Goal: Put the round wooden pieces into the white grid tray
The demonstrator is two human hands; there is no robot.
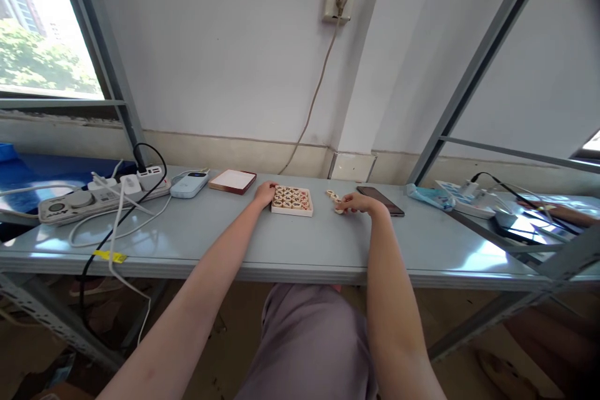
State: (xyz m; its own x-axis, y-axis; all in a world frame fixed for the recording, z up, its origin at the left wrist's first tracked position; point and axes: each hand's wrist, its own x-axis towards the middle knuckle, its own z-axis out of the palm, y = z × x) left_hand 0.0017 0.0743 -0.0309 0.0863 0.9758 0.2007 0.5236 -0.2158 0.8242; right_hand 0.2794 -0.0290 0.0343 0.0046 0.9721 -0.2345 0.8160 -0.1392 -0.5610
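A small square box [299, 212] sits on the grey table, filled with rows of round Chinese chess pieces [290, 197] marked in dark and red. My left hand [266, 193] grips the box at its left side, fingers closed on the edge. To the right of the box, my right hand [355, 202] has its fingertips pinched on a loose Chinese chess piece [338, 210] at the tabletop. A few more loose pieces [330, 193] lie just beyond those fingertips. Behind and left of the box lies the box lid [233, 180], its pale inside up.
A dark phone [383, 201] lies behind my right hand. At the left are a power bank [190, 185], a power strip [84, 203] and trailing cables. A blue plastic packet [430, 196] is at the right, near another person's arm [569, 214].
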